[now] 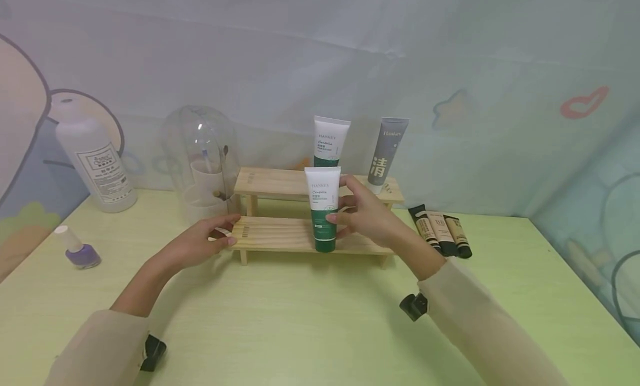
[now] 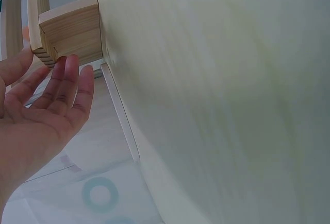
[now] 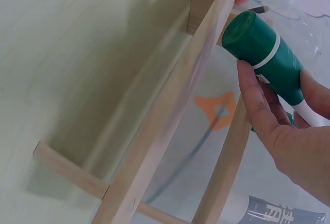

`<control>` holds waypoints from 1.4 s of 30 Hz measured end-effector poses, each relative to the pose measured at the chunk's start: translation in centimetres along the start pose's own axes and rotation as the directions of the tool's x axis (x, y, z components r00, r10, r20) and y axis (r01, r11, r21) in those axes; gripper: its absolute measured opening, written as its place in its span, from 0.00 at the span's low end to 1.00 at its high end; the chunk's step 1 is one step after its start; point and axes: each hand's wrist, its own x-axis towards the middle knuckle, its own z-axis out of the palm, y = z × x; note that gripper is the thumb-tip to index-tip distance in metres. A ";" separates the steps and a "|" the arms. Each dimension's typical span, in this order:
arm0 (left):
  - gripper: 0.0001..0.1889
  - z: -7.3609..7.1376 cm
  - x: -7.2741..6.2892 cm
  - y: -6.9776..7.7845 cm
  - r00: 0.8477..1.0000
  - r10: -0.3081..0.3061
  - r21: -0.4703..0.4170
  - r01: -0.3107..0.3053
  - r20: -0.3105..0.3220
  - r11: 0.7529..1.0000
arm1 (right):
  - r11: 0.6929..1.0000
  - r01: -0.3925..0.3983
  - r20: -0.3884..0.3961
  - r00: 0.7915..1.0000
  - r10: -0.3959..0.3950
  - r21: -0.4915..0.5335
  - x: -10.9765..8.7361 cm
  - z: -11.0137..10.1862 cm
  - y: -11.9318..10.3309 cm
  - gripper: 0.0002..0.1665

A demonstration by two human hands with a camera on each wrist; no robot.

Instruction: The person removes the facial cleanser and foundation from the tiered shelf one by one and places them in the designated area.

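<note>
Long, plain cream-beige fabric sleeves clothe both arms: the left sleeve (image 1: 100, 350) nearer the left edge of the pale yellow-green surface (image 1: 280, 325), the right sleeve (image 1: 482, 322) nearer its right edge. Small, angular, glossy black devices stand out at the inner side of the left cuff (image 1: 153, 352) and right cuff (image 1: 414, 306). The fingers (image 2: 66, 87) are bare.
</note>
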 end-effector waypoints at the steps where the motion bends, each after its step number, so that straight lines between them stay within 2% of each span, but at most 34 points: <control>1: 0.26 0.0 0.0 0.0 1.000 0.000 0.000 0.000 -0.001 1.000 | 1.000 -0.004 0.005 1.000 0.004 0.001 -0.1 -0.1 0.1 0.30; 13: 0.26 0.1 0.1 -0.1 1.000 0.001 -0.003 -0.001 -0.003 1.000 | 0.993 -0.106 0.046 0.993 0.108 -0.042 -1.9 -1.3 1.7 0.32; 23: 0.26 0.0 0.1 -0.2 1.000 0.006 0.003 -0.006 0.002 1.000 | 0.991 -0.116 0.075 0.990 0.120 -0.062 -3.2 -2.9 3.6 0.36; 34: 0.26 0.0 0.1 -0.1 1.000 0.021 0.018 -0.021 -0.002 1.000 | 0.983 -0.182 0.097 0.978 0.183 -0.021 -5.0 -4.8 4.8 0.30; 42: 0.26 0.0 0.2 -0.1 1.000 0.024 0.017 -0.024 0.000 1.000 | 0.982 -0.186 0.083 0.979 0.187 -0.024 -6.1 -6.0 5.4 0.31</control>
